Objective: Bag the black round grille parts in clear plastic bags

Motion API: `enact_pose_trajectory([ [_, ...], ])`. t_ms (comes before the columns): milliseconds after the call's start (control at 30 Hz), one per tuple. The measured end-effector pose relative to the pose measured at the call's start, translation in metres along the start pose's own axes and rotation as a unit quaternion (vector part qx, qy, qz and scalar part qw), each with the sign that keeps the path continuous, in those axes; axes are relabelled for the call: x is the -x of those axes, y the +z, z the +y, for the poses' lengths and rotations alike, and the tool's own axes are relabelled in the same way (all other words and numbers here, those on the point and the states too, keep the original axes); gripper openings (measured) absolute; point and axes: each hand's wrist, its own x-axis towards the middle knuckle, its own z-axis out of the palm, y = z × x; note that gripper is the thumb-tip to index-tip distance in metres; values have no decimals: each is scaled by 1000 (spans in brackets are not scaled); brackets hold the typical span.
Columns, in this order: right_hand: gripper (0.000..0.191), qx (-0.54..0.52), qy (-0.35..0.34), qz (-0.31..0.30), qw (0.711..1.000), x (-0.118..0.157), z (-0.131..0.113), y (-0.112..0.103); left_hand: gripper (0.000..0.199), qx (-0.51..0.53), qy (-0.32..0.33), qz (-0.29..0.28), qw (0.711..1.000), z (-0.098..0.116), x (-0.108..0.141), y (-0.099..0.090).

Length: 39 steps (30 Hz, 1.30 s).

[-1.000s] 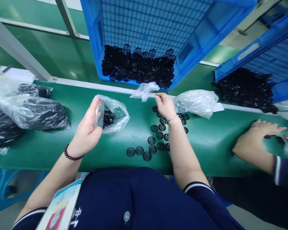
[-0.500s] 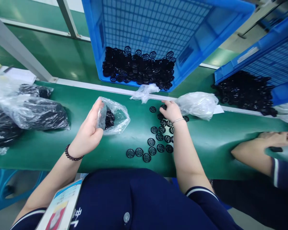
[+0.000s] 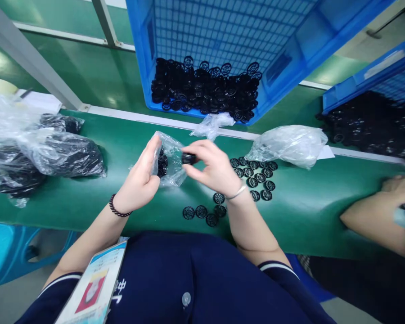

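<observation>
My left hand [image 3: 142,182] is closed on the edge of a clear plastic bag [image 3: 176,179], whose mouth faces right. Several black discs [image 3: 162,164] lie inside it. At the mouth, my right hand [image 3: 216,170] pinches what looks like a small stack of black plastic discs [image 3: 188,158] between thumb and fingers; their number cannot be made out. More of these round, spoked discs [image 3: 253,182] are spread flat on the green table to the right of my right hand. A few others [image 3: 201,211] lie nearer my body, partly behind my right wrist.
Behind the table, a tilted blue crate [image 3: 140,58] holds a heap of black discs. A crumpled plastic bag [image 3: 213,125] and a white plastic bundle [image 3: 292,145] lie along the back edge. Filled bags [image 3: 67,150] sit left. A co-worker's arm [image 3: 371,218] rests at right.
My right hand has moved left from the loose discs to the bag's mouth, now with black discs pinched in it. My left hand still holds the bag. The view has shifted slightly.
</observation>
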Motion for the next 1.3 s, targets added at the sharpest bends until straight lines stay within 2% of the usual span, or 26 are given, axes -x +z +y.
enact_pose_trajectory([
  [67, 41, 4, -30, 1, 1000, -8, -13, 6, 85, -15, 3, -1, 1000, 1, 0, -1],
  [100, 43, 20, -16, 0, 1000, -9, -11, 5, 85, -26, 3, 2, 1000, 2, 1, -3],
  [167, 41, 82, 70, -1, 994, -4, 9, -6, 87, -45, -2, 11, 999, 2, 3, -8],
  [233, 36, 179, 196, -27, 964, 9, 42, -26, 88, -54, -7, 20, 998, 0, 7, -11],
  [333, 40, 298, 330, -172, 879, 31, 91, -50, 90, -54, -3, 21, 998, -3, 8, -9],
  [400, 45, 321, 356, -227, 848, 42, 109, -55, 90, -58, 5, 17, 998, -4, 5, -5],
  [467, 42, 327, 347, -227, 849, 49, 112, -54, 91, -63, 14, 12, 998, -3, 1, -1],
  [600, 34, 306, 266, -185, 895, 59, 87, -50, 89, -66, 19, 6, 998, -2, -1, -3],
  [667, 32, 275, 233, -199, 911, 66, 71, -48, 88, -62, 16, 6, 998, -4, 1, -7],
  [733, 33, 257, 222, -244, 908, 72, 58, -43, 88, -54, 11, 7, 998, -7, 2, -9],
  [800, 34, 268, 225, -287, 892, 75, 50, -38, 87, -44, 7, 8, 999, -9, 4, -9],
  [867, 34, 276, 224, -305, 884, 73, 44, -33, 87, -38, 9, 6, 999, -8, 3, -6],
  [900, 33, 266, 214, -300, 891, 69, 40, -30, 87, -38, 11, 4, 999, -7, 3, -4],
  [967, 30, 209, 166, -253, 930, 57, 27, -25, 86, -42, 18, 2, 999, -5, 1, 0],
  [1033, 28, 128, 87, -162, 974, 42, 10, -19, 86, -48, 19, 3, 999, -1, 1, 3],
  [1100, 30, 75, 14, -86, 993, 27, -8, -15, 84, -49, 16, 0, 999, 2, 1, 2],
  [1167, 31, 78, -13, -78, 994, 18, -21, -13, 83, -47, 13, -8, 999, 5, 3, -2],
  [1233, 25, 137, 22, -141, 980, 19, -26, -16, 80, -42, 7, -11, 999, 5, 6, -7],
  [1300, 19, 228, 106, -233, 939, 30, -23, -20, 78, -35, -2, -6, 999, 4, 9, -12],
])
